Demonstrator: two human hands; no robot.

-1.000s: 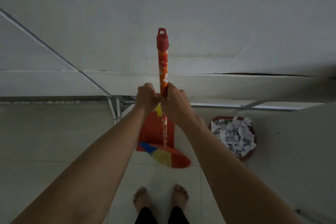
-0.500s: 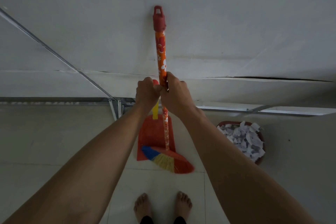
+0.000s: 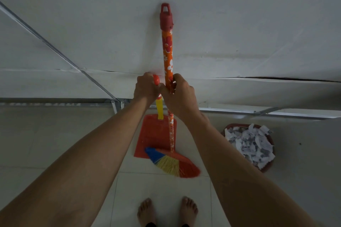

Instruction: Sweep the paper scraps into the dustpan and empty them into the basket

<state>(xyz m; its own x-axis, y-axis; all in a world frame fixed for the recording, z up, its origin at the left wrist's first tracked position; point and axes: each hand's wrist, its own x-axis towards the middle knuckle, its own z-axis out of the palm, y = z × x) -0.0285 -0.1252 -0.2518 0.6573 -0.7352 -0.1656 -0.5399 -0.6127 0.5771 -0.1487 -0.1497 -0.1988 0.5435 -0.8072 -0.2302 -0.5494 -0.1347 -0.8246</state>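
I hold a broom [image 3: 168,51] upright against the white wall, its orange flowered handle gripped by my right hand [image 3: 180,96]. Its blue, yellow and red bristles [image 3: 171,164] touch the tiled floor. My left hand [image 3: 145,88] grips the red-capped top of the dustpan's yellow handle. The red dustpan [image 3: 153,134] stands upright behind the broom, against the wall. A dark red basket [image 3: 229,127] heaped with white paper scraps [image 3: 251,143] sits on the floor to the right.
A white wall [image 3: 239,24] fills the upper view, with a metal rail [image 3: 258,114] along its base and a slanted metal bar [image 3: 55,49] at left. My bare feet [image 3: 167,212] stand on pale floor tiles near the bottom.
The broom and dustpan have shifted slightly closer to the wall and stand more upright; the view has tilted, so the basket sits farther right. Both hands keep their grips.
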